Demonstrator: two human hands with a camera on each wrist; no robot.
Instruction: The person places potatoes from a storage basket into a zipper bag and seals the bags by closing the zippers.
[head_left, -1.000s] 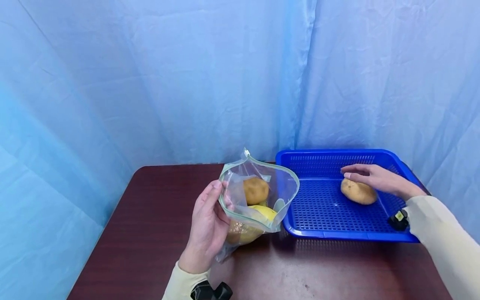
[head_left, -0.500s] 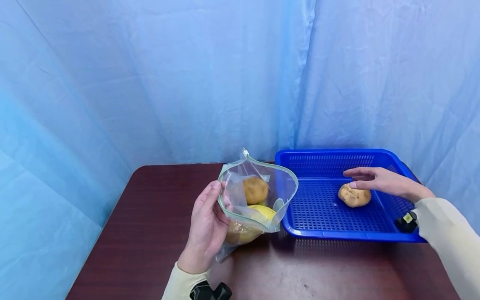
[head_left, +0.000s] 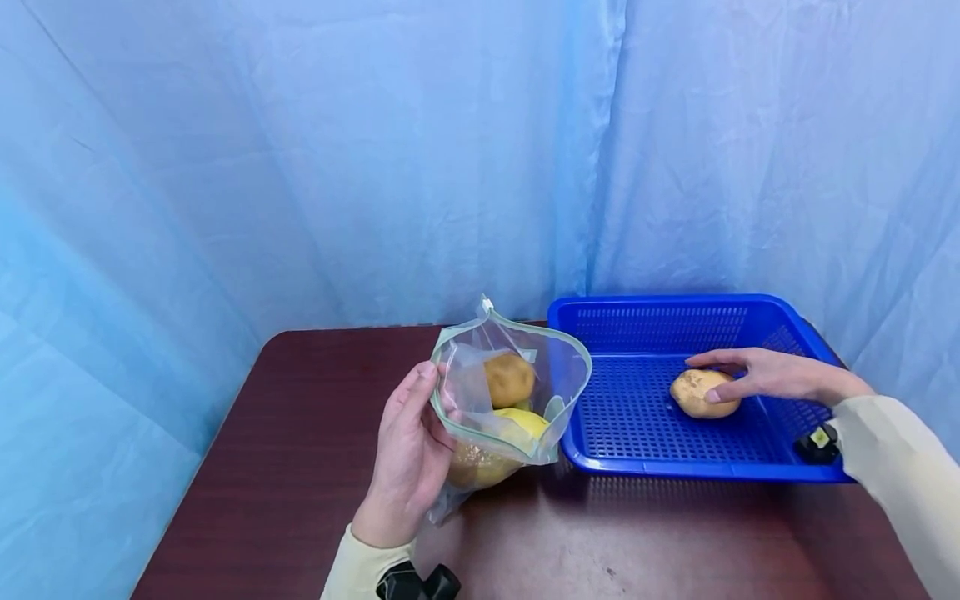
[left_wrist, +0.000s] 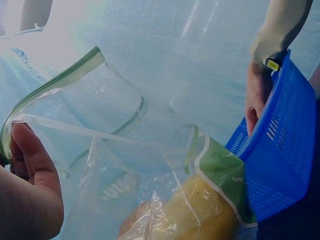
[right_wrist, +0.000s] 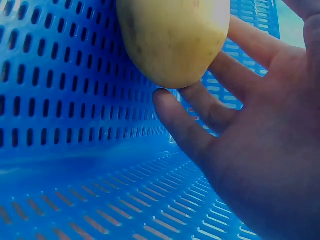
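Note:
My left hand [head_left: 438,392] holds a clear zip bag [head_left: 558,367] upright on the table, pinching its green rim so the mouth stays wide. Inside the bag lie a potato [head_left: 510,379], a yellow fruit [head_left: 525,421] and another brown potato [head_left: 476,467]. In the left wrist view my left hand [left_wrist: 27,175] pinches the bag [left_wrist: 115,165] at its rim. My right hand [head_left: 708,377] reaches into the blue basket [head_left: 675,471] and grips a potato [head_left: 693,396] lying on its floor, fingers over the top and thumb on the near side. In the right wrist view my right hand [right_wrist: 235,55] wraps round the potato [right_wrist: 172,35].
The basket stands on the right half of a dark brown table [head_left: 300,433], touching the bag's right side. Blue curtains [head_left: 375,167] hang close behind and to both sides. Bare tabletop lies to the left and in front.
My right hand lifted off the potato, the potato rolled a little to the left, and the hand has now closed round it. The left hand and bag have stayed in place.

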